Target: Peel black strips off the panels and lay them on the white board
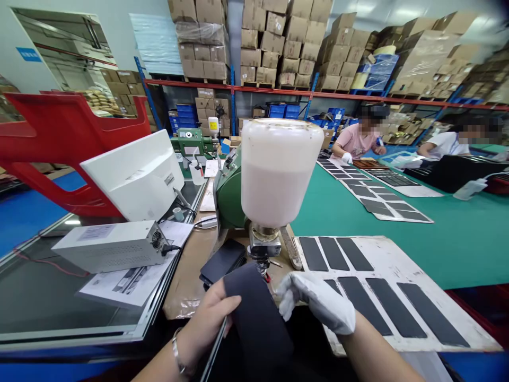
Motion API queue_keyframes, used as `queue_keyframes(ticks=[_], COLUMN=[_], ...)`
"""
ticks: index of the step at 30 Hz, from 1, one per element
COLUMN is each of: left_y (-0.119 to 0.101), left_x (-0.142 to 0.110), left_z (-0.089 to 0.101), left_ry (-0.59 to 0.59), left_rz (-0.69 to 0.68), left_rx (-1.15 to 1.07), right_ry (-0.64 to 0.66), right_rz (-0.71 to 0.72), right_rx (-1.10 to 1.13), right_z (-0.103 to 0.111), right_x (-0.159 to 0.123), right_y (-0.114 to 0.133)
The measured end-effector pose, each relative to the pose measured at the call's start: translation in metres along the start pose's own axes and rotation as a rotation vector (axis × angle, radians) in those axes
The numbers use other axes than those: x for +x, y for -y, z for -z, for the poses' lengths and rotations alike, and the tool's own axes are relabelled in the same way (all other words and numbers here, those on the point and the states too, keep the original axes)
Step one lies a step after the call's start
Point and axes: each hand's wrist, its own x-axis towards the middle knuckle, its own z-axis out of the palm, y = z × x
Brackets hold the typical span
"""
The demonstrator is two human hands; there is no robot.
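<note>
Dark grey strip (pixel 258 313), soft-looking, matte, rounded top end, held up just in front of the body, right below the bottle (pixel 277 172) on the green machine (pixel 229 196). Lower end fades into dark stuff at the bottom of the frame, so its full length and shape are hard to make out. Underside hidden.

Left hand (pixel 204 326), bare, bracelet (pixel 177 350) on the wrist, is clenched around the strip's left edge and also grips a thin rod (pixel 214 350) running down and out of frame. Rod tip hidden behind the strip or hand, cannot tell which. Right hand (pixel 314 302) is in a white glove, fingers curled and touching the strip's right edge; cannot tell if it is really gripping. Both forearms come in from the bottom, cut off by the frame.

Just right of the gloved hand, a white board (pixel 397 260) carries more dark strips (pixel 401 307) in rows. Black piece (pixel 222 261) lies beside the machine base. Left: power box (pixel 111 246), monitor (pixel 131 175). Far off, two co-workers (pixel 360 140) work at a green table (pixel 397 249).
</note>
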Motion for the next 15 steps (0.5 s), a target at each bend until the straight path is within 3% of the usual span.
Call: queue_keyframes(ticks=[6, 11, 15], left_y=[-0.007, -0.004, -0.009], left_x=[0.038, 0.057, 0.051], left_z=[-0.044, -0.048, -0.046], left_ry=[0.246, 0.212, 0.137], left_rz=[0.118, 0.175, 0.125], left_rx=[0.027, 0.051, 0.011], right_ry=[-0.209, -0.260, -0.257], right_rz=[0.058, 0.107, 0.141], right_rx=[-0.001, -0.131, -0.251], right_z=[0.021, 0.023, -0.001], right_x=[-0.021, -0.023, -0.017], right_y=[-0.029, -0.021, 0.007])
